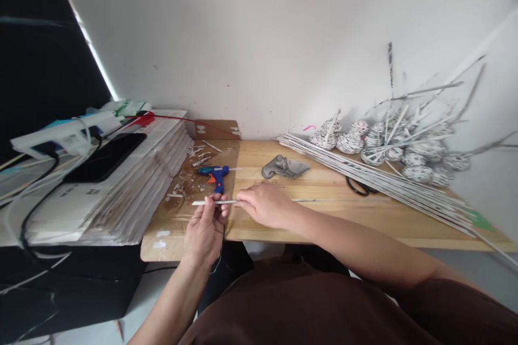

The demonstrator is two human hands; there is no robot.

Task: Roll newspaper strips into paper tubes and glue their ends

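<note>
A thin rolled paper stick (227,202) runs level between my hands, low over the front of the wooden table. My left hand (205,221) pinches it near its left end, which pokes out past the thumb. With closed fingers my right hand (261,204) grips the same stick a short way to the right. Beyond that hand a thin length of it shows at the right. Just behind my left hand lies a blue glue gun (218,172) with an orange trigger. A crumpled grey cloth (285,167) rests behind my right hand.
Paper scraps litter a brown board (162,237) at the left. Beside it stands a tall paper stack (133,194) bearing a phone (107,157) and a power strip (68,132). Rightward lie a bundle of paper sticks (364,178), black scissors handles (356,187) and several woven paper shapes (350,142).
</note>
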